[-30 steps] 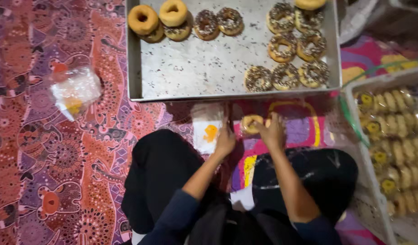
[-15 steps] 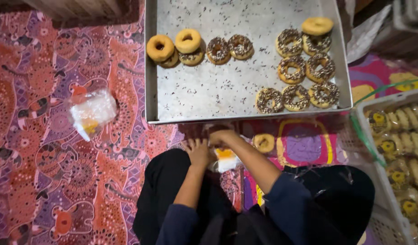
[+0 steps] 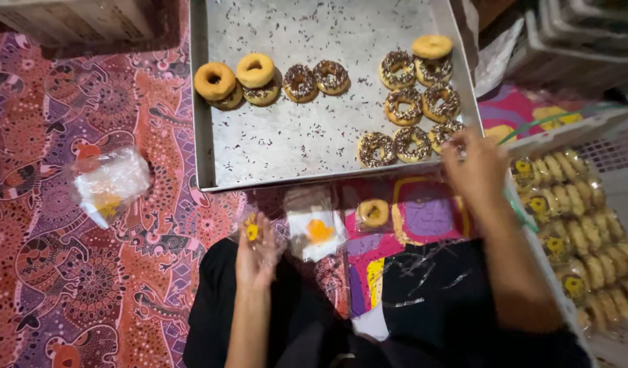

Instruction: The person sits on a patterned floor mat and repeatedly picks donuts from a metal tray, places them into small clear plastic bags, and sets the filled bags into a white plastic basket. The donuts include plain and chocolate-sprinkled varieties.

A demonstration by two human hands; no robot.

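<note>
Right hand (image 3: pixel 479 163) over sprinkled doughnuts (image 3: pixel 413 142), seemingly.

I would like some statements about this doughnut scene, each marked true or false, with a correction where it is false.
1. The right hand reaches to the doughnuts at the near right corner of the metal tray. True.
2. The left hand holds a thin clear plastic bag. True.
3. All doughnuts on the tray carry chocolate sprinkles. False: some, such as the plain doughnut at the left, are bare.
4. One bagged doughnut lies on the mat just in front of the tray. True.
5. The crate at the right holds loose, unwrapped doughnuts. False: they sit in clear packets.
</note>
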